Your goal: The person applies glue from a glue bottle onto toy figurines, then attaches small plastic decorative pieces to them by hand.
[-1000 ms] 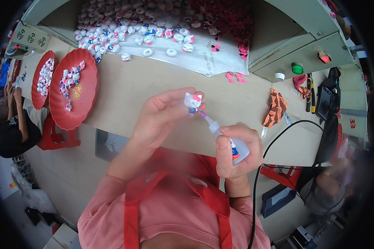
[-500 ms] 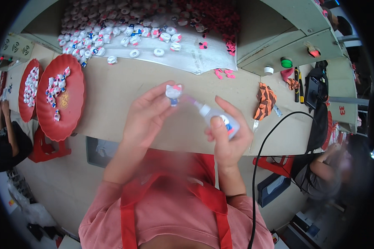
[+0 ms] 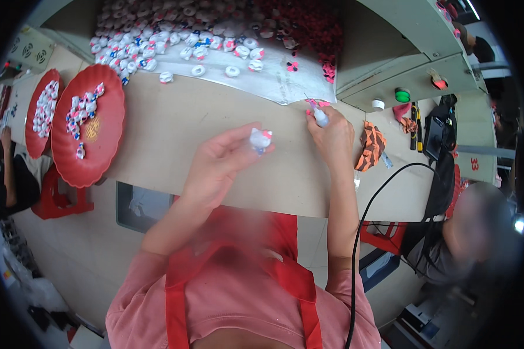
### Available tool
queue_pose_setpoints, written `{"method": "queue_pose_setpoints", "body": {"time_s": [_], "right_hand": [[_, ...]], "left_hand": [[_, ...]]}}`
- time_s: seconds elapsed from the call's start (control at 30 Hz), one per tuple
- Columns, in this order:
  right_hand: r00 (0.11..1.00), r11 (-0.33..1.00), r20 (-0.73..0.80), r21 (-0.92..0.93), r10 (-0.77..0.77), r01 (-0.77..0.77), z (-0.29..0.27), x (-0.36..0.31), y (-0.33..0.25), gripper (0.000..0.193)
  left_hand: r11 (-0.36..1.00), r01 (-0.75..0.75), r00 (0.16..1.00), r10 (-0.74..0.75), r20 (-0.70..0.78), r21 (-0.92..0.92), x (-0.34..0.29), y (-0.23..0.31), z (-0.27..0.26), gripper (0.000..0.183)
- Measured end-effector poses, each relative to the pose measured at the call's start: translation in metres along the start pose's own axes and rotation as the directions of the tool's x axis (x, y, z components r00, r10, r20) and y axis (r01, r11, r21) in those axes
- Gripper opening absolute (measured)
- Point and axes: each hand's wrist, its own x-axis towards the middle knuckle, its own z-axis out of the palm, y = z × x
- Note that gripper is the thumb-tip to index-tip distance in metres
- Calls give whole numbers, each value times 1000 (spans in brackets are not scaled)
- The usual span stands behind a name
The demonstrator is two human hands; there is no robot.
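Note:
Between the thumb and fingers of my left hand (image 3: pixel 215 163) is a small white cat figurine (image 3: pixel 261 138) with a pink bow and a blue lower part, held above the bench. My right hand (image 3: pixel 336 136) wraps round a white squeeze bottle (image 3: pixel 321 118) with a purple needle tip pointing away from me. Its fingers are down beside a few small pink pieces (image 3: pixel 324 103) at the edge of the white sheet. Whether they touch one of these pieces is hidden.
A heap of white figurine parts (image 3: pixel 157 43) and dark pink pieces (image 3: pixel 314 29) covers the white sheet (image 3: pixel 262 87). Red scalloped plates (image 3: pixel 108 139) with figurines stand left. An orange-and-black cloth bundle (image 3: pixel 371 145), a black cable (image 3: pixel 364 215) and cutters (image 3: pixel 416 125) lie right. People sit at both sides.
My right hand has carried the bottle away from the figurine, forward and right to the pink pieces. My left hand with the figurine has shifted slightly right and turned it.

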Motion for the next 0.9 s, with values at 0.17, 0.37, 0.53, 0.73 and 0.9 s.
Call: {"method": "queue_pose_setpoints", "body": {"time_s": [0.17, 0.37, 0.53, 0.73, 0.9], "right_hand": [[999, 999, 40, 52, 3, -5, -8, 12, 4, 25], [985, 996, 151, 11, -87, 87, -7, 16, 8, 21], [993, 866, 116, 500, -26, -35, -12, -20, -2, 11], [959, 650, 273, 743, -77, -159, -35, -64, -63, 11], [956, 628, 291, 740, 25, -241, -33, -65, -69, 12]], "left_hand": [[994, -58, 998, 55, 27, 96, 0, -5, 12, 42], [985, -100, 994, 104, -22, 140, -2, -10, 10, 40], [947, -176, 976, 202, -74, 267, 0, -11, 3, 40], [903, -268, 960, 281, 11, 335, -1, -14, 9, 39], [908, -268, 960, 278, 16, 321, -4, -8, 9, 33]]}}
